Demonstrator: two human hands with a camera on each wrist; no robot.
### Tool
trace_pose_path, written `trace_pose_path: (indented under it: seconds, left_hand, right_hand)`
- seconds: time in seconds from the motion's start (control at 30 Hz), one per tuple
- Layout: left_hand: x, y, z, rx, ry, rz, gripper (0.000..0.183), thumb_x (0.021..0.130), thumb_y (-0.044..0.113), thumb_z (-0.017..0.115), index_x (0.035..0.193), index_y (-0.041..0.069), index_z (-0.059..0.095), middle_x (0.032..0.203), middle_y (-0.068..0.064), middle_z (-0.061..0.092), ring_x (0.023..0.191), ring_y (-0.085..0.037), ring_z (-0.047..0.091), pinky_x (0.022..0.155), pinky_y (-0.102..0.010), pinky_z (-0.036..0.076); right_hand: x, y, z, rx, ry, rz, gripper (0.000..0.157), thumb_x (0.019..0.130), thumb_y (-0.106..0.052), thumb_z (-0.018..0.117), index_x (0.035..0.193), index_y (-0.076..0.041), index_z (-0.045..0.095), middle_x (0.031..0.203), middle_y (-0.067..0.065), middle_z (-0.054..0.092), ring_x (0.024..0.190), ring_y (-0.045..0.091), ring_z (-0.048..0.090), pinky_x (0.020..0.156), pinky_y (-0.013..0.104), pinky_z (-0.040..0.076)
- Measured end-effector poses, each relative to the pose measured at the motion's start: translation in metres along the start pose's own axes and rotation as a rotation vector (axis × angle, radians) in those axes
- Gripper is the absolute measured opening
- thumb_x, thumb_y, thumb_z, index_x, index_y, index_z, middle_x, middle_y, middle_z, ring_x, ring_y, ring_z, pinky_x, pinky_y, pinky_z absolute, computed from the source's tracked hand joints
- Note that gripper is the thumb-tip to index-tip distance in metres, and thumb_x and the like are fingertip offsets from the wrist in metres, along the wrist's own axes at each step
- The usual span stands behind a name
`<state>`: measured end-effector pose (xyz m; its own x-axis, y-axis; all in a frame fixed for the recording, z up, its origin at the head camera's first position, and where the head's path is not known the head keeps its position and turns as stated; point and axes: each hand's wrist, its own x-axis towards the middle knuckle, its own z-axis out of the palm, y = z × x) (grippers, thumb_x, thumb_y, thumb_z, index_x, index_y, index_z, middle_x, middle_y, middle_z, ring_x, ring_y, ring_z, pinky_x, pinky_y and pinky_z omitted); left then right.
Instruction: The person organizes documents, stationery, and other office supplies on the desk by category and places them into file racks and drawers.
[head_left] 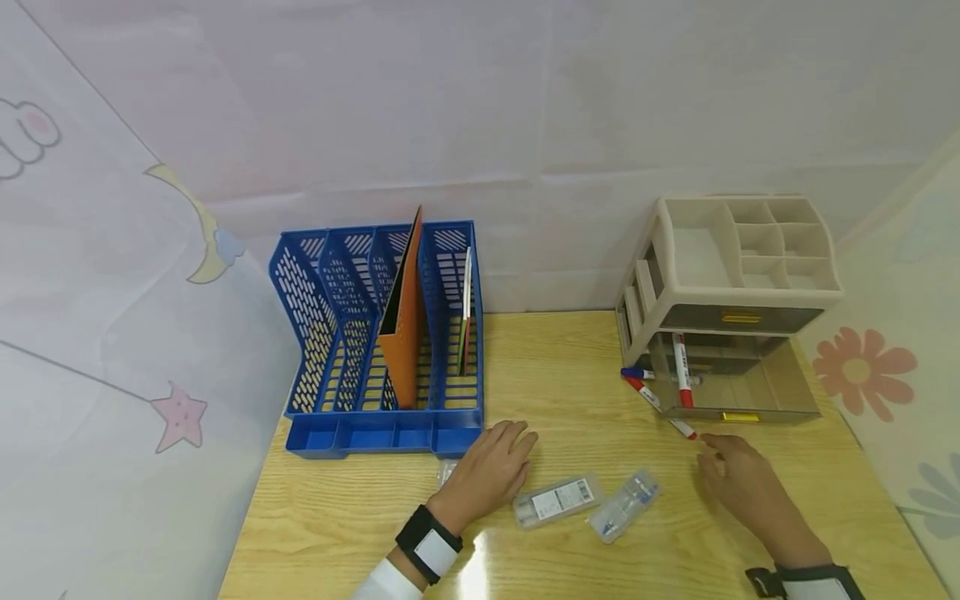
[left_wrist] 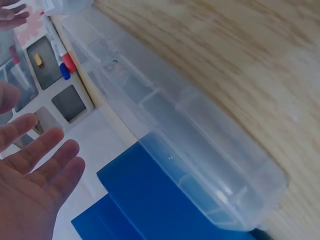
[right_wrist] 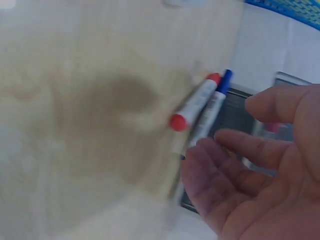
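Note:
My right hand is just in front of the drawer, its fingers loosely bent and empty, close to the end of a white marker with red ends lying on the table. Beside that marker lies a blue-capped marker. Another red-capped marker leans in the pulled-out clear drawer. At the front of the blue file rack, my left hand hovers with relaxed, spread fingers, holding nothing. To its right lie a labelled clear plastic case and a second clear case with blue-tipped contents.
An orange folder and thin booklets stand in the rack. The beige desk organizer stands at the back right, with open compartments on top. A small clear packet pokes out beside the left hand.

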<state>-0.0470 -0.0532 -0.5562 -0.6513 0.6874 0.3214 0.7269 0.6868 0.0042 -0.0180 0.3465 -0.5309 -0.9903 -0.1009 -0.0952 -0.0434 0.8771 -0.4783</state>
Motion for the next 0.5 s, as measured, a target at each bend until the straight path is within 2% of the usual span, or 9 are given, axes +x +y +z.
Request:
trace_pose_path:
  seconds: [0.1,0.2,0.27,0.3,0.4,0.5]
  left_hand:
    - [0.000,-0.001,0.002,0.006,-0.018,-0.006,0.044,0.097,0.028,0.070,0.136,0.012,0.060,0.136,-0.011,0.062,0.124,-0.025,0.061,0.102,-0.037,0.056]
    - [0.000,-0.002,0.006,0.012,-0.043,-0.014,0.044,0.097,0.030,0.069,0.136,0.012,0.060,0.137,-0.011,0.062,0.125,-0.024,0.061,0.104,-0.037,0.054]
    - [0.000,-0.003,0.008,0.017,-0.053,-0.020,0.043,0.098,0.031,0.068,0.136,0.012,0.060,0.138,-0.010,0.061,0.126,-0.024,0.060,0.104,-0.036,0.054]
    - [0.000,-0.003,0.009,0.019,-0.057,-0.023,0.042,0.099,0.031,0.067,0.136,0.013,0.060,0.138,-0.009,0.061,0.126,-0.023,0.060,0.104,-0.035,0.053]
    - [0.002,-0.004,0.011,0.019,-0.065,-0.029,0.041,0.099,0.031,0.065,0.136,0.014,0.060,0.139,-0.008,0.061,0.126,-0.022,0.059,0.105,-0.034,0.053]
    - [0.005,-0.003,0.011,0.022,-0.069,-0.036,0.040,0.099,0.030,0.066,0.136,0.014,0.060,0.138,-0.007,0.061,0.125,-0.022,0.059,0.104,-0.034,0.053]
  right_hand:
    - [0.007,0.010,0.012,0.009,-0.010,-0.001,0.054,0.100,-0.015,0.064,0.136,0.022,0.049,0.129,0.049,0.049,0.111,0.063,0.055,0.086,0.071,0.051]
    - [0.014,0.016,0.022,0.029,-0.025,0.036,0.062,0.101,-0.021,0.062,0.140,0.024,0.042,0.133,0.054,0.041,0.117,0.072,0.042,0.088,0.080,0.043]
    - [0.019,0.018,0.027,0.047,-0.012,0.055,0.062,0.101,-0.023,0.063,0.138,0.023,0.043,0.132,0.055,0.038,0.116,0.075,0.039,0.085,0.081,0.041]
    - [0.021,0.018,0.029,0.050,0.005,0.057,0.057,0.100,-0.023,0.064,0.131,0.022,0.048,0.129,0.055,0.039,0.114,0.075,0.040,0.083,0.081,0.041]
    - [0.028,0.020,0.037,0.052,0.116,0.009,0.049,0.094,-0.017,0.071,0.125,0.015,0.052,0.119,0.049,0.048,0.109,0.071,0.045,0.081,0.078,0.039]
    - [0.035,0.020,0.045,0.030,0.224,-0.060,0.038,0.089,-0.012,0.075,0.115,0.008,0.055,0.090,0.029,0.056,0.085,0.052,0.055,0.068,0.061,0.044]
